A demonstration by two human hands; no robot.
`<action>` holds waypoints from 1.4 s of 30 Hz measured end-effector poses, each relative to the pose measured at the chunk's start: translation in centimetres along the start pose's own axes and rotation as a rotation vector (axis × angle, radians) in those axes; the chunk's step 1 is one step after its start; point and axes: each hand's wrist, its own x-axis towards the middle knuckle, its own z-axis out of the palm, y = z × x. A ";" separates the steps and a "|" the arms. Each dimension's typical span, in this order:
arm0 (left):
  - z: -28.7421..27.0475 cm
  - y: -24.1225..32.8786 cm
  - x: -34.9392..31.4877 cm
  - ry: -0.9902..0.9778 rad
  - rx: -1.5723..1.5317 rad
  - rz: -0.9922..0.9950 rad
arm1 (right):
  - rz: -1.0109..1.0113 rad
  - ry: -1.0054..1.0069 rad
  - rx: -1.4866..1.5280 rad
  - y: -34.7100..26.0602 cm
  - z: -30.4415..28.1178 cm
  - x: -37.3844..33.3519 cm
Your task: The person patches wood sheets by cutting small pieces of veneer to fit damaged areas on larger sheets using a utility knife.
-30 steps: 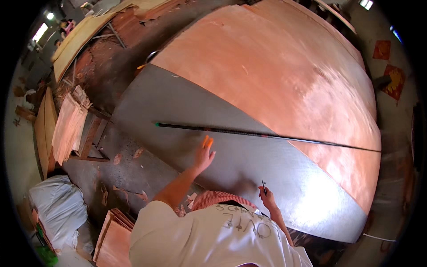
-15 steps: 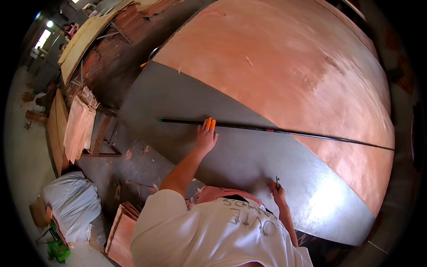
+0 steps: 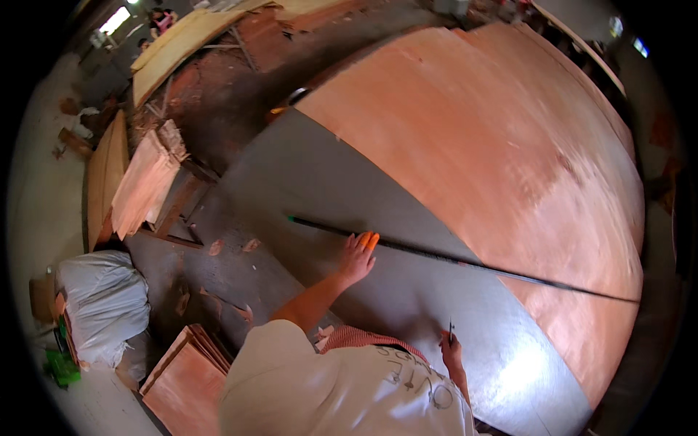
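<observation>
A long, slender black rod with a green tip (image 3: 465, 263) runs from nine o'clock toward four, across a smooth grey tabletop (image 3: 349, 182) and a broad, faintly rippled, reddish wood veneer sheet (image 3: 472, 131) at two o'clock. The left hand (image 3: 357, 260), mid-view, lays outstretched fingers over the rod, two fingertips in orange covers. At five o'clock the right hand (image 3: 451, 352) is closed around a small, thin, dark tool (image 3: 451, 333). Dark lettering marks the white cloth shirt (image 3: 327, 385) toward six.
</observation>
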 end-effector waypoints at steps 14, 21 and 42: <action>-2.7 -13.6 -4.3 0.067 0.155 -0.235 | -0.029 -0.118 -0.045 -3.4 6.2 -1.4; -6.1 -11.9 -8.2 0.131 0.006 -0.125 | -0.122 -0.190 -0.088 -5.4 9.2 -4.1; -15.3 -1.9 -33.4 -0.278 -0.202 -0.129 | -0.356 -0.195 -0.071 5.3 18.3 -17.8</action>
